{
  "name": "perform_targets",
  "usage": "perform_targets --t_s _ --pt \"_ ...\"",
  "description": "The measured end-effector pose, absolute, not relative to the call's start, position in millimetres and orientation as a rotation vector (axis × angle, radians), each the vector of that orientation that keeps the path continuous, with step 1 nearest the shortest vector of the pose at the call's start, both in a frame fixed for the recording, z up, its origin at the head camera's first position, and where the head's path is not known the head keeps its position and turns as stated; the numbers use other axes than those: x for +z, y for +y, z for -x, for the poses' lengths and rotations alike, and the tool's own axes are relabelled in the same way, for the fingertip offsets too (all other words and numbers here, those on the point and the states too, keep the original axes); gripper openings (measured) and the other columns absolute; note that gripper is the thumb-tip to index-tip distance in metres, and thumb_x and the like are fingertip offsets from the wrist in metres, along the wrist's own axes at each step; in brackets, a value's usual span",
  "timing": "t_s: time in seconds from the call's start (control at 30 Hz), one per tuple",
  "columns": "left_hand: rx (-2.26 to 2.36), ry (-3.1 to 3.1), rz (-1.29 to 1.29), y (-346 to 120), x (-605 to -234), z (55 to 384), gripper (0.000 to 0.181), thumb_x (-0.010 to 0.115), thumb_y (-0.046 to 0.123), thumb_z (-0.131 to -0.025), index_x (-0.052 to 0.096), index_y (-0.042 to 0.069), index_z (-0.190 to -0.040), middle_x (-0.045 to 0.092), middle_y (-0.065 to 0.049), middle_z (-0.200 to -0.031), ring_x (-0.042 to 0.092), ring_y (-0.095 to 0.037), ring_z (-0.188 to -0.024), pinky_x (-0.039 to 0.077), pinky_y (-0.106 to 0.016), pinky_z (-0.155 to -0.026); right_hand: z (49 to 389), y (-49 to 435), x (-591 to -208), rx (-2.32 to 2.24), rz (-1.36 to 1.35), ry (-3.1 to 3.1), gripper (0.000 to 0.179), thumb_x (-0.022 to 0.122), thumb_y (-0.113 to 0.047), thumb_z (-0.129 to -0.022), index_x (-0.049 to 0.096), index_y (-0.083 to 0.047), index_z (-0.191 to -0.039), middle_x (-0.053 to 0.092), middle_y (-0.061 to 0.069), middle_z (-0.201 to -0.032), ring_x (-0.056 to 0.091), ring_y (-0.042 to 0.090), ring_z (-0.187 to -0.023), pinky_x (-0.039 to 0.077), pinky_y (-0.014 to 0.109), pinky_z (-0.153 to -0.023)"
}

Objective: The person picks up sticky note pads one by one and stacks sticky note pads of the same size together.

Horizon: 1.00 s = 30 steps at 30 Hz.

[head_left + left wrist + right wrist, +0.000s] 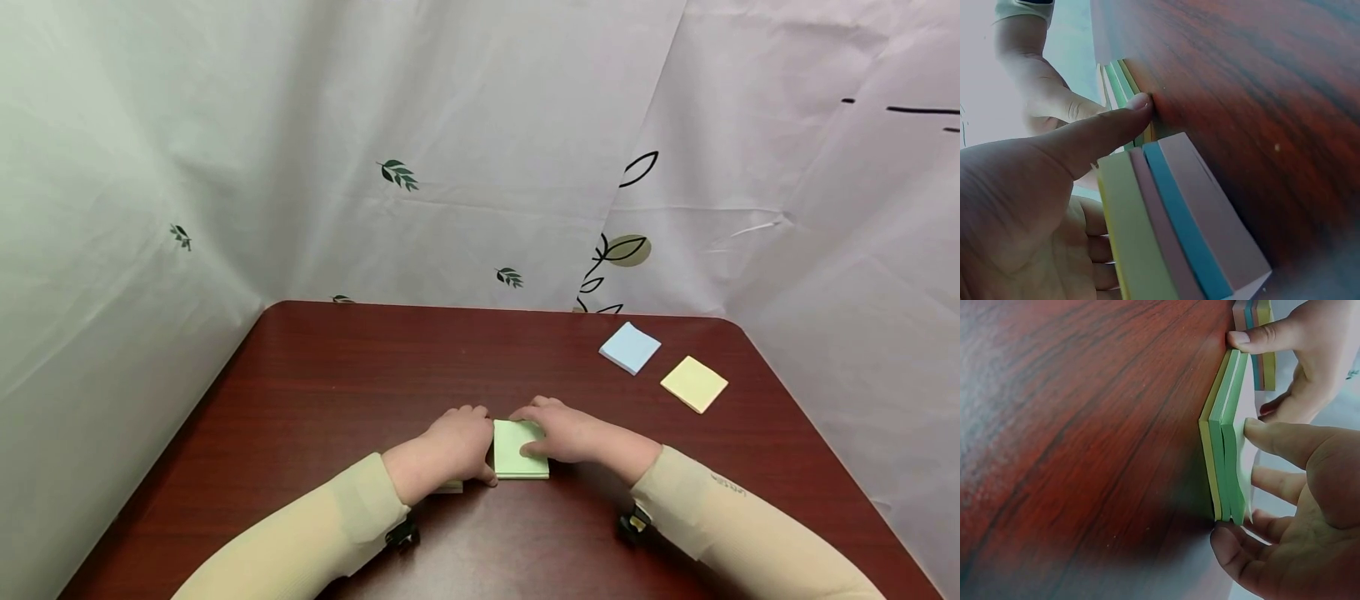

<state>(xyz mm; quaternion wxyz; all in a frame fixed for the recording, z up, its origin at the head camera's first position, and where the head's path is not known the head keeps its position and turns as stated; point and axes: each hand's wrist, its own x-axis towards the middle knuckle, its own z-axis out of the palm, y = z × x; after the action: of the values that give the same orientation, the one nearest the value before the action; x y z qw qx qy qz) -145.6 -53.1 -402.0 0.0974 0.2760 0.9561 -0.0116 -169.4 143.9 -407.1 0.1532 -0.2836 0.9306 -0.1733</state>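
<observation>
A stack of sticky note pads point(512, 450), green above a yellow layer, lies on the table between both hands. My right hand point(567, 432) holds it from the right, with the thumb on top and the other fingers around its far and right edges. My left hand point(459, 442) lies along its left side, the straight thumb point(1260, 337) touching down by the near left corner. Largely hidden beneath that hand is a second stack of pads point(1175, 219) in yellow, pink, blue and pale lilac layers. Whether the left fingers grip either stack is unclear.
Toward the back right of the dark red table point(337, 358) lie a light blue pad point(630, 348) and a pale yellow pad point(694, 384). White patterned sheets point(480, 150) hang behind the table and at its sides.
</observation>
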Motion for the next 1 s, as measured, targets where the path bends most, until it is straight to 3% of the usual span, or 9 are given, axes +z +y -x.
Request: perform_targets --t_s 0.2,0.37,0.5,0.63,0.8,1.0 --pt "-0.045 2.831 -0.835 -53.7 -402.1 145.0 0.072 0.084 0.057 -0.069 0.064 0.005 -0.115 0.058 -0.003 -0.101 0.055 -0.022 -0.091 0.048 -0.037 -0.086 168.5 143.4 -405.9 -0.475 0.815 2.669 0.042 0.075 -0.020 -0.087 0.064 -0.012 -0.127 0.056 0.002 -0.108 0.051 0.020 -0.099 0.046 0.039 -0.085" --pt "-0.056 2.817 -0.840 -55.4 -403.6 145.8 0.095 0.080 0.060 -0.073 0.050 -0.001 -0.139 0.058 -0.011 -0.128 0.056 -0.027 -0.111 0.048 -0.040 -0.093 169.3 142.9 -406.6 -0.461 0.814 2.666 0.042 0.075 -0.020 -0.088 0.064 -0.012 -0.128 0.057 0.002 -0.108 0.051 0.019 -0.099 0.046 0.039 -0.086" --pt "-0.047 2.802 -0.857 -56.4 -404.1 146.5 0.100 0.078 0.061 -0.075 0.043 -0.001 -0.146 0.053 -0.013 -0.139 0.054 -0.030 -0.118 0.046 -0.042 -0.097 169.7 142.6 -407.4 -0.454 0.802 2.663 0.043 0.075 -0.020 -0.088 0.063 -0.013 -0.129 0.056 0.001 -0.108 0.051 0.018 -0.099 0.046 0.039 -0.085" --pt "-0.042 2.806 -0.873 -55.6 -405.0 146.3 0.096 0.077 0.062 -0.076 0.047 0.000 -0.143 0.056 -0.011 -0.133 0.057 -0.028 -0.110 0.048 -0.042 -0.094 169.6 142.7 -407.7 -0.450 0.805 2.667 0.043 0.075 -0.021 -0.088 0.063 -0.012 -0.129 0.056 0.002 -0.109 0.051 0.018 -0.099 0.046 0.038 -0.085" --pt "-0.054 2.830 -0.872 -53.2 -406.1 144.4 0.079 0.078 0.060 -0.075 0.058 0.003 -0.126 0.060 -0.006 -0.109 0.056 -0.024 -0.093 0.049 -0.039 -0.085 168.9 143.0 -406.9 -0.434 0.823 2.665 0.045 0.074 -0.022 -0.089 0.062 -0.010 -0.130 0.058 0.002 -0.111 0.051 0.018 -0.099 0.046 0.038 -0.085" --pt "-0.065 2.852 -0.849 -50.2 -405.5 142.7 0.067 0.079 0.056 -0.072 0.062 0.005 -0.113 0.057 -0.004 -0.097 0.054 -0.023 -0.088 0.048 -0.039 -0.084 166.7 148.8 -405.8 -0.384 0.891 2.649 0.065 0.078 -0.033 -0.085 0.053 -0.007 -0.139 0.057 0.004 -0.123 0.051 0.018 -0.108 0.046 0.036 -0.087"
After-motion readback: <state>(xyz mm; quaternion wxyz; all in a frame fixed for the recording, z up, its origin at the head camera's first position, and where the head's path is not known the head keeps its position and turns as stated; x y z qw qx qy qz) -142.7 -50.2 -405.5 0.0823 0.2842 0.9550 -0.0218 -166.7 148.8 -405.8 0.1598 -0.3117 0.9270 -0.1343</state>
